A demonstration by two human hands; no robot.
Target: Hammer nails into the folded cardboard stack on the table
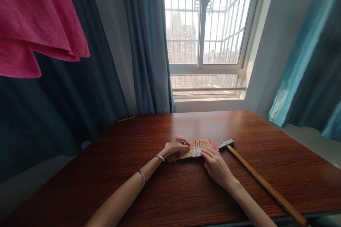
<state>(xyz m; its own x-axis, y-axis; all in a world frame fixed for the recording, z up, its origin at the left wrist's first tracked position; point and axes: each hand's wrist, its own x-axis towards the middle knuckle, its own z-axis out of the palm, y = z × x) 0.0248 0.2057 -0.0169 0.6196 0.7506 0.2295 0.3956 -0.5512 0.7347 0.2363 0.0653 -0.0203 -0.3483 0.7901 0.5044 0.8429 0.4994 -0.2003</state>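
Observation:
A small flat wooden board point(205, 145) with rows of tiny holes and a few upright nails lies on the brown wooden table point(186, 191). My left hand point(176, 145) curls over the board's left end, fingertips pinched near the nails. My right hand point(216, 165) rests at the board's near edge, fingers pressed on a bit of clear plastic there. A hammer point(255, 175) with a long wooden handle lies just right of the board, its metal head beside the board's right end.
The table's front edge runs along the bottom right. Behind it are a barred window point(205, 35), grey-blue curtains point(146, 42) and a teal curtain point(311, 71). A pink cloth point(34, 21) hangs at upper left.

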